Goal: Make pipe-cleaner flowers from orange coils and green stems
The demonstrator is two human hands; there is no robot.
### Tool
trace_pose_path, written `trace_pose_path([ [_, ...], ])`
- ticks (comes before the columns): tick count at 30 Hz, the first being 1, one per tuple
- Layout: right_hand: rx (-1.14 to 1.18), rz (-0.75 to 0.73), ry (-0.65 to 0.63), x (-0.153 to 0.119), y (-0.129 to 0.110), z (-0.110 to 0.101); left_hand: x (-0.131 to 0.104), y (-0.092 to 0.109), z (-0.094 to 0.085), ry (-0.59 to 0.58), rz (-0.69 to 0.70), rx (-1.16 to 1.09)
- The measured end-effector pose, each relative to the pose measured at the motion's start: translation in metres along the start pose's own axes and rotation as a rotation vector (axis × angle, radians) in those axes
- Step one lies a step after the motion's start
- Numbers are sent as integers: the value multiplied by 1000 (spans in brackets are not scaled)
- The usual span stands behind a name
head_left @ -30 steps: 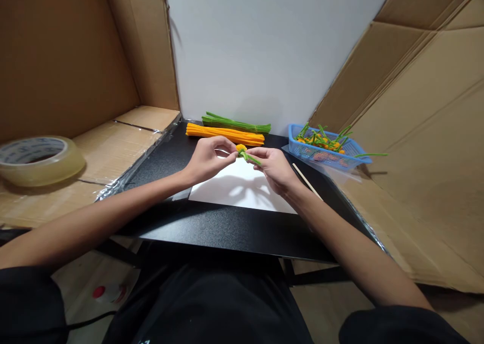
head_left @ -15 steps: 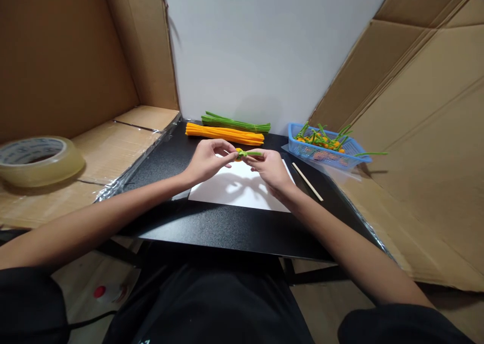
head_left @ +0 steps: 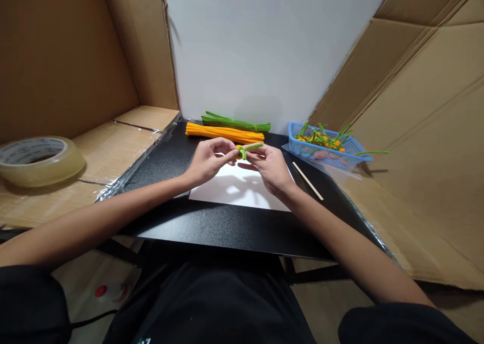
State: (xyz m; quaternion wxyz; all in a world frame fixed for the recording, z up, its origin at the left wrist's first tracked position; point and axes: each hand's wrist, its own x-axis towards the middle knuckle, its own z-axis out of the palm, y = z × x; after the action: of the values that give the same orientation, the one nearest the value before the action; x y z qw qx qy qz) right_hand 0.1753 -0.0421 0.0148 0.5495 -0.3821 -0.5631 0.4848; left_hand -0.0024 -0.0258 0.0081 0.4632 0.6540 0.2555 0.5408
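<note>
The grip of the left hand [head_left: 209, 158] pinches a small orange-and-green piece [head_left: 239, 153] above white paper [head_left: 214, 189] on the black table [head_left: 212, 228]; the right hand [head_left: 275, 168] is at its green stem [head_left: 255, 146], whether clasping it I cannot tell.

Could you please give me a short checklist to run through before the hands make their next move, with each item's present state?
1. Left hand pinching the orange-and-green piece: ok.
2. Right hand gripping the piece firmly: cannot tell; its fingertips are at the green part, but the grip is too small to judge.
3. Green wrap tight: cannot tell, too small and partly covered by fingers.
4. Pale stick clear of both hands: ok, it lies on the black table, right of the white sheet.
5. All stems within the blue basket: not ok, one green stem sticks out past its right edge.
</note>
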Motion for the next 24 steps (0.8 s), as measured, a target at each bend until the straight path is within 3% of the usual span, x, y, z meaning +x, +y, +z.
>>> trace_pose_path([
  [7, 2, 6, 35, 3, 1, 1, 0, -4, 2, -10, 2, -54],
  [11, -33, -1, -6, 3, -1, -2, -2, -7, 4, 30, -28, -41],
  [14, -171, -133, -30, 1, -4, -4, -3, -9, 6, 75, -51, -48],
  [18, -515, -391, 55, -6, -8, -1, -5, -11, 8, 118, -52, -56],
  [24, -469, -401, 100, -13, -9, 4, -8, -8, 9, 35, -31, -43],
])
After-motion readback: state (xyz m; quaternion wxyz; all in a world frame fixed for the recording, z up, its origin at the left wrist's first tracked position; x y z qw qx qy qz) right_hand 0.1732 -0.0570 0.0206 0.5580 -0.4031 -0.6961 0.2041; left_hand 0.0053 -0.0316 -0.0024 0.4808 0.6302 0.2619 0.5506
